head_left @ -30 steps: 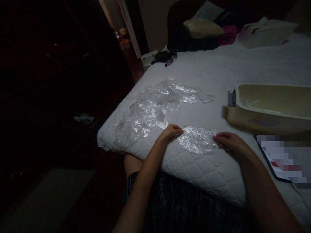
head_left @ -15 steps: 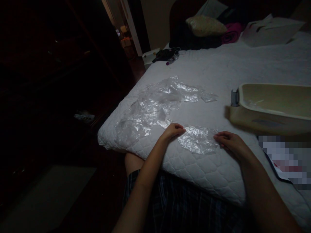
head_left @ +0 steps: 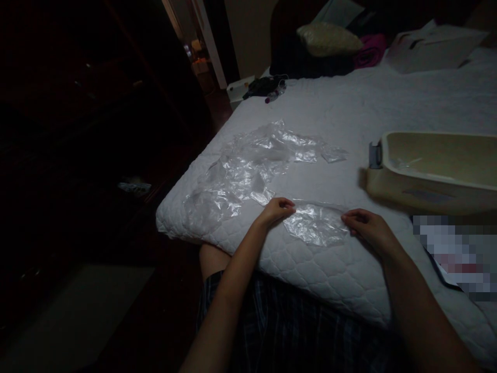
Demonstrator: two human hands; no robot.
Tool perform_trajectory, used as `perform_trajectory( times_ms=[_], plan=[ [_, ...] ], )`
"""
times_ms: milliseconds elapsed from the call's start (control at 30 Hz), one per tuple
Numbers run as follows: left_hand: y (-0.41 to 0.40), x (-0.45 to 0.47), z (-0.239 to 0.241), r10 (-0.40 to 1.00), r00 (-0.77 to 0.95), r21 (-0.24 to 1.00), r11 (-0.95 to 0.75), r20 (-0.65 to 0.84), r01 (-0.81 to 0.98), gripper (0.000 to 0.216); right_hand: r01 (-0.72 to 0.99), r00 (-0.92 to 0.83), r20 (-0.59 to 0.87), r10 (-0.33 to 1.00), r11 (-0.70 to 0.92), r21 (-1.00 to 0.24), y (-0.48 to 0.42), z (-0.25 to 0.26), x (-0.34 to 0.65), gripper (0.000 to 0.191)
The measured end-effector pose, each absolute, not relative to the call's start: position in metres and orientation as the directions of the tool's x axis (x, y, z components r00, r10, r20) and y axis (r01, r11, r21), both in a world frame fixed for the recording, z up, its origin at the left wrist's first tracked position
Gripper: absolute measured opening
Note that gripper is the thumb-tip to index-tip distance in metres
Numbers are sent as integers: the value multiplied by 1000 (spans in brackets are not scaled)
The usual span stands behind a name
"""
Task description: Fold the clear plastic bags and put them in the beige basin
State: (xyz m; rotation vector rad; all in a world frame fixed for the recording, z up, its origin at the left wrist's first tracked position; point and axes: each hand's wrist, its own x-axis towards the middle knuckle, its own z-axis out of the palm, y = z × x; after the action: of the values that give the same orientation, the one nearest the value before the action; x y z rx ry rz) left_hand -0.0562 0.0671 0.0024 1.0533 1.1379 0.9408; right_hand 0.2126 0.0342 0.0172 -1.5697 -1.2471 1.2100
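Change: since half a second ago the far edge of the small plastic bag (head_left: 316, 225) has been drawn into a straight, taut line between my two hands; both hands have barely shifted.
Left hand: my left hand (head_left: 276, 210) has thumb and fingers pinched closed on the bag's far left corner, knuckles resting on the mattress (head_left: 349, 119).
Right hand: my right hand (head_left: 367, 228) is pinched closed on the bag's far right corner, palm down.
Bag: clear and crinkled, lying flat on the quilted white mattress near its front edge, stretched between my hands.
Pile: a heap of clear plastic bags (head_left: 248, 171) lies just beyond my left hand, apart from the one I hold.
Tub: a beige tub (head_left: 438, 171) sits on the mattress beyond my right hand.
Far end: a pillow (head_left: 330, 39) lies at the head of the bed.
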Motion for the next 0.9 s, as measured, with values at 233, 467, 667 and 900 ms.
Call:
perform_trajectory(
  times_ms=[233,467,667,900],
  plan=[
    [64,-61,3,968,203,988,157,-151,-14,29,238,58,-98,993,-109,-965,33,10,214,37],
    [61,-67,9,934,272,969,247,-229,-31,33,197,81,-118,990,-132,-971,30,11,211,38],
    [60,-68,7,933,317,979,196,-169,-56,36,208,83,-110,990,-125,-970,28,9,211,36],
    [60,-65,2,961,251,992,121,-113,-19,32,291,110,-72,991,-102,-951,24,19,206,33]
  ],
)
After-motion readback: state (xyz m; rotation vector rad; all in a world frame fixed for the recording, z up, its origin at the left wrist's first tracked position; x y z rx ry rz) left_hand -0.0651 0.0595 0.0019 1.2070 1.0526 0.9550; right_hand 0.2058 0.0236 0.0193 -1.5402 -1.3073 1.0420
